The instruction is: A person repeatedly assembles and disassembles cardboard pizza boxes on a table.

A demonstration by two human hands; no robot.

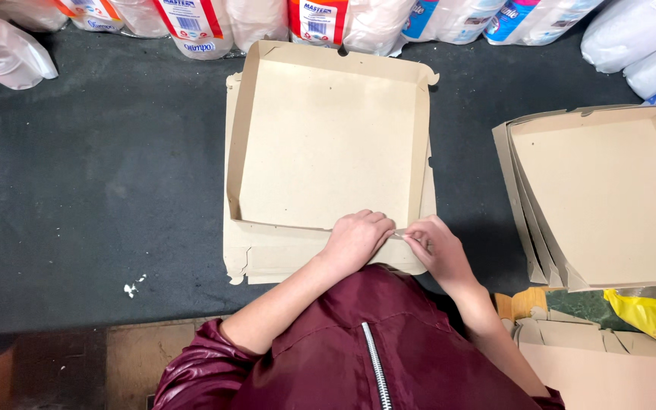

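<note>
While both of my hands work at its near edge, the half-folded cardboard box (328, 144) lies square before me on the dark, felt-like table top (93, 190). The box is plain brown board, matte and slightly speckled, shallow and square; its left, far and right walls stand upright, and nothing lies inside it. It rests on flat cardboard blanks (267, 258) of the same stock, whose notched edges show at the left and near sides.

My left hand (356, 237) is curled nearly closed, knuckles up, pressing on the near wall of the box. My right hand (436, 247) is also curled, its fingertips pinching the thin near flap just beside the left hand; the two hands almost touch.

To the right, well apart, stands a stack of finished box trays (609, 197), nested one in another, the top one with nothing in it. Along the far edge of the table runs a row of soft plastic-wrapped packs (267, 19), white and glossy. A yellow plastic bag (654, 315) lies below the stack. My sleeves are shiny maroon.
</note>
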